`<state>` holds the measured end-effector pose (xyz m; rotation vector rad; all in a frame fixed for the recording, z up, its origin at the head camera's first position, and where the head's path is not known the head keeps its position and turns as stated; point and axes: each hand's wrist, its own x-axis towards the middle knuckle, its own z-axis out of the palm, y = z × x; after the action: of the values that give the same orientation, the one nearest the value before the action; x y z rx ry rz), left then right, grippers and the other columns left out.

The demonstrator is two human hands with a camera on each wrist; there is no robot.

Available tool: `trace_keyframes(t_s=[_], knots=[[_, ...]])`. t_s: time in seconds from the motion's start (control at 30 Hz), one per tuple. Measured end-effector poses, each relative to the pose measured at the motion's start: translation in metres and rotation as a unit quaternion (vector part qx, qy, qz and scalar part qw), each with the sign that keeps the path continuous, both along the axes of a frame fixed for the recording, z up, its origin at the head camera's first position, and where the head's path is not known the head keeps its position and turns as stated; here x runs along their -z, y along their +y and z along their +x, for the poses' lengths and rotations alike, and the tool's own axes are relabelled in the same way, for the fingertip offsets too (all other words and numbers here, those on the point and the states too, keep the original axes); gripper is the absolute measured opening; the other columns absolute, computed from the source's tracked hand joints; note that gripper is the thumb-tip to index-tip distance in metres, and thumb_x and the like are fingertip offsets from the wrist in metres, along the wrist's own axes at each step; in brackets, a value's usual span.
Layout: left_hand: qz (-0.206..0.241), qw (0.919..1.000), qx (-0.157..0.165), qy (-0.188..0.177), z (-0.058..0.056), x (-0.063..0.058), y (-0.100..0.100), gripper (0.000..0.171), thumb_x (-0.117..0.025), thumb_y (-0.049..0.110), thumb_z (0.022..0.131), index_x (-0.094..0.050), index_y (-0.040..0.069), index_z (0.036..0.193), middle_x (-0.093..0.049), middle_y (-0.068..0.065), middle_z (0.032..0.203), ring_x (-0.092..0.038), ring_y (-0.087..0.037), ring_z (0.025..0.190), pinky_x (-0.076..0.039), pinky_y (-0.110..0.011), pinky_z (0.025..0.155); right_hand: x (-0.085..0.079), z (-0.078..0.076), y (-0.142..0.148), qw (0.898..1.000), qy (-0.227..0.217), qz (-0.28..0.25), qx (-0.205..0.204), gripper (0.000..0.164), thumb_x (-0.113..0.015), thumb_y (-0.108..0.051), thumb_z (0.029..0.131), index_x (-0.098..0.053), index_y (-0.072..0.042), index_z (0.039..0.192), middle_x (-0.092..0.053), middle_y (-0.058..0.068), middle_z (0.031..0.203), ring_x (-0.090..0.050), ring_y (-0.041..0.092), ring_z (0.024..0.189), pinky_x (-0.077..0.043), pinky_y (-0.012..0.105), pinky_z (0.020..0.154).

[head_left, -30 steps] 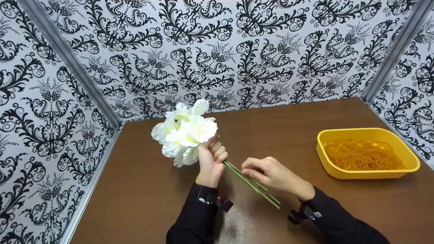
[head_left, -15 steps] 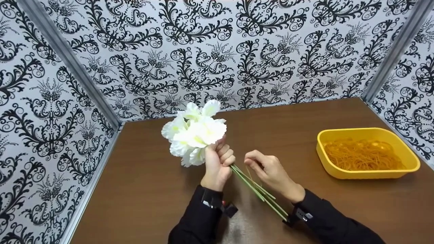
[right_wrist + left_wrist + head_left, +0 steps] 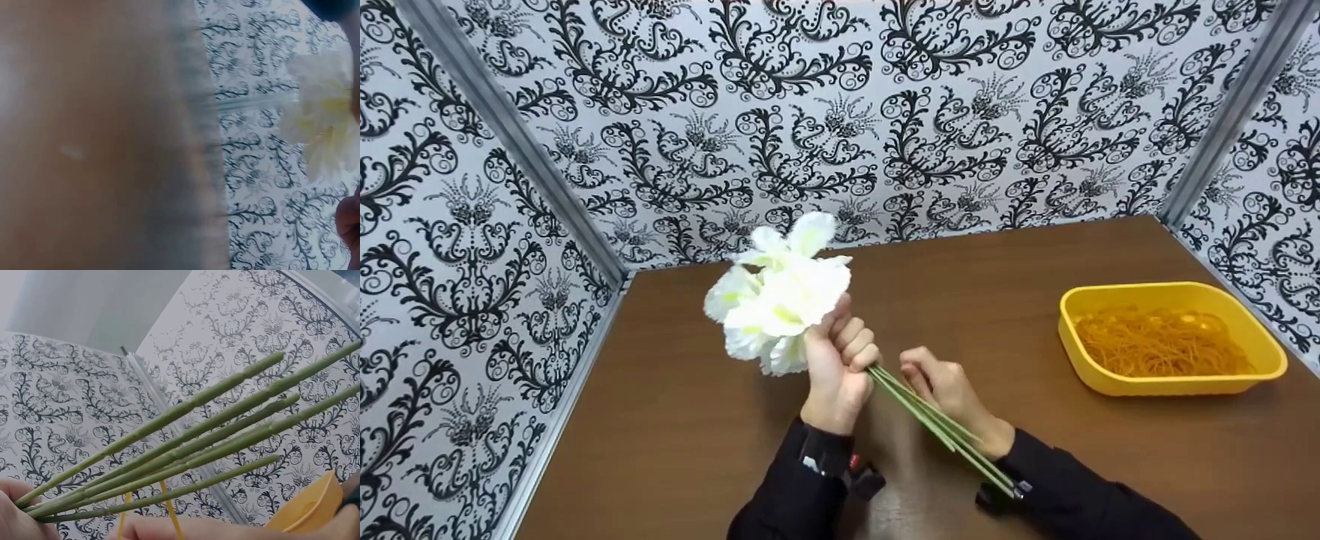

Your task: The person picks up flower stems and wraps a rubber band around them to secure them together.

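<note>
A bunch of white artificial flowers (image 3: 780, 304) with pale yellow-green centres leans to the left above the table. My left hand (image 3: 840, 367) grips it just below the blossoms, fingers curled round the stems. Several green stems (image 3: 191, 439) fan out past that hand, their ends crossing my right cuff in the head view. My right hand (image 3: 949, 382) is beside the stems with its fingers curled. In the left wrist view, two strands of a yellow rubber band (image 3: 172, 512) run from the stems down to the right hand, whose fingertips are hidden there.
On the right of the brown table (image 3: 675, 420) stands a yellow plastic tub (image 3: 1177, 386) holding many rubber bands (image 3: 1162, 345). Patterned panels (image 3: 825, 150) with grey corner posts enclose the back and sides.
The flowers and left hand shifted right, then slightly back left. My right hand has moved in close to the stems, and the stem ends now overlap the right cuff.
</note>
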<state>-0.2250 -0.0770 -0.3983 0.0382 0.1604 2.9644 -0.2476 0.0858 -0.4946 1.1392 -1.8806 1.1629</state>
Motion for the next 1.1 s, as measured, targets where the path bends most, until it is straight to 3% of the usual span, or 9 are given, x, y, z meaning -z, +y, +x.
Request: trace_keyframes(t_s=[0.2, 0.33, 0.43, 0.53, 0.7, 0.77, 0.9, 1.0, 1.1], knots=[[0.072, 0.996, -0.031, 0.042, -0.003, -0.005, -0.021, 0.025, -0.064, 0.009, 0.091, -0.05, 0.01, 0.069, -0.02, 0.01, 0.056, -0.014, -0.003, 0.048, -0.012, -0.016, 0.041, 0.007, 0.01, -0.001, 0.997, -0.019, -0.007, -0.071, 0.024, -0.041, -0.023, 0.11, -0.059, -0.006, 0.109, -0.057, -0.001, 0.079, -0.047, 0.003, 0.063, -0.039, 0.014, 0.054], [0.088, 0.9907, -0.087, 0.056, -0.006, -0.006, -0.037, 0.033, -0.072, 0.007, 0.085, -0.046, 0.012, 0.065, -0.023, 0.01, 0.054, -0.015, -0.003, 0.047, -0.014, -0.017, 0.038, 0.004, 0.013, -0.003, 0.993, 0.027, 0.013, -0.113, 0.023, -0.041, -0.013, 0.109, -0.061, -0.002, 0.11, -0.061, 0.005, 0.091, -0.053, 0.011, 0.069, -0.047, 0.021, 0.062], [0.111, 0.9864, -0.111, 0.05, -0.007, -0.007, -0.045, 0.043, -0.072, 0.005, 0.083, -0.037, 0.015, 0.059, -0.021, 0.01, 0.053, -0.013, -0.003, 0.046, -0.012, -0.017, 0.039, -0.005, 0.022, -0.008, 0.992, 0.056, 0.063, -0.097, 0.023, -0.042, -0.015, 0.109, -0.062, -0.004, 0.107, -0.06, 0.001, 0.09, -0.054, 0.009, 0.071, -0.05, 0.024, 0.066], [0.125, 0.9844, -0.117, 0.04, -0.009, -0.007, -0.048, 0.049, -0.067, 0.005, 0.085, -0.029, 0.018, 0.056, -0.017, 0.01, 0.053, -0.01, -0.003, 0.047, -0.009, -0.017, 0.041, -0.02, 0.039, -0.012, 0.99, 0.053, 0.123, -0.05, 0.016, -0.05, -0.018, 0.107, -0.064, -0.011, 0.103, -0.057, -0.004, 0.089, -0.055, 0.007, 0.073, -0.053, 0.025, 0.068], [0.084, 0.9843, -0.153, 0.027, -0.013, -0.005, -0.046, 0.045, -0.044, 0.01, 0.1, -0.032, 0.016, 0.057, -0.016, 0.009, 0.054, -0.01, -0.003, 0.046, -0.008, -0.017, 0.04, -0.043, 0.069, -0.013, 0.98, 0.02, 0.195, 0.018, 0.006, -0.062, -0.019, 0.101, -0.062, -0.017, 0.095, -0.053, -0.006, 0.091, -0.046, 0.0, 0.063, -0.041, 0.016, 0.052], [0.057, 0.9825, -0.175, 0.029, -0.013, -0.003, -0.044, 0.042, -0.035, 0.011, 0.103, -0.038, 0.013, 0.06, -0.016, 0.009, 0.055, -0.01, -0.003, 0.047, -0.008, -0.017, 0.04, -0.05, 0.079, -0.011, 0.978, 0.02, 0.208, 0.021, 0.007, -0.063, -0.017, 0.1, -0.061, -0.016, 0.093, -0.053, -0.006, 0.09, -0.044, 0.0, 0.059, -0.039, 0.014, 0.048], [-0.011, 0.9792, -0.197, 0.047, -0.012, 0.002, -0.038, 0.035, -0.028, 0.006, 0.094, -0.029, 0.015, 0.06, -0.012, 0.008, 0.058, -0.01, -0.003, 0.047, -0.008, -0.016, 0.041, -0.066, 0.088, -0.002, 0.978, 0.046, 0.205, -0.007, 0.011, -0.058, -0.018, 0.103, -0.062, -0.014, 0.094, -0.058, -0.007, 0.086, -0.051, 0.002, 0.059, -0.046, 0.017, 0.049], [-0.084, 0.9786, -0.175, 0.068, -0.009, 0.005, -0.034, 0.035, -0.029, 0.007, 0.093, -0.018, 0.017, 0.061, -0.01, 0.007, 0.057, -0.01, -0.004, 0.047, -0.008, -0.015, 0.042, -0.08, 0.084, 0.008, 0.982, 0.054, 0.179, -0.028, 0.016, -0.054, -0.021, 0.106, -0.064, -0.013, 0.096, -0.063, -0.007, 0.084, -0.059, 0.003, 0.066, -0.053, 0.018, 0.058], [-0.139, 0.9798, -0.098, 0.106, -0.005, 0.008, -0.029, 0.042, -0.046, 0.013, 0.092, -0.018, 0.017, 0.062, -0.014, 0.009, 0.056, -0.011, -0.004, 0.046, -0.007, -0.015, 0.042, -0.093, 0.065, 0.024, 0.987, 0.048, 0.154, -0.025, 0.013, -0.057, -0.018, 0.104, -0.067, -0.011, 0.099, -0.068, -0.005, 0.089, -0.067, 0.007, 0.075, -0.057, 0.019, 0.068]])
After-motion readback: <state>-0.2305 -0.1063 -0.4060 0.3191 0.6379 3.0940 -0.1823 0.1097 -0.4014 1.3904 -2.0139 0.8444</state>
